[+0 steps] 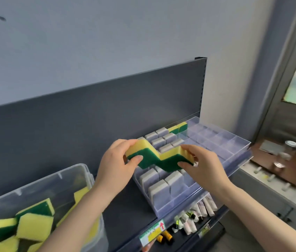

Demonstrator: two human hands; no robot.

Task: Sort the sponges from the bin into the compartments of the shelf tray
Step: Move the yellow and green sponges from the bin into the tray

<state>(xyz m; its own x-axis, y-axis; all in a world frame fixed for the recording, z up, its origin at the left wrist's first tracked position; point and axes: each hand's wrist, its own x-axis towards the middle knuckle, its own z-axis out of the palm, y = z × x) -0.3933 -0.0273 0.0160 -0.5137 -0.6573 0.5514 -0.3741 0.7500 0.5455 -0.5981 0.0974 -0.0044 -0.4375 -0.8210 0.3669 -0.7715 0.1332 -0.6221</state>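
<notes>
Two yellow/green sponges (159,157), offset w/ edges overlapping, are held above the clear shelf tray (189,195), pinched at the outer ends by the left hand (118,160) and right hand (200,160), thumbs on the green scrub side; they are judged light, soft & squashy, so best gripped gently across the short ends. Grey sponges (159,190) are seen filling most near compartments, yellow/green ones (178,128) at the back, right-side compartments bare, and more are left in the bin (67,180).
</notes>
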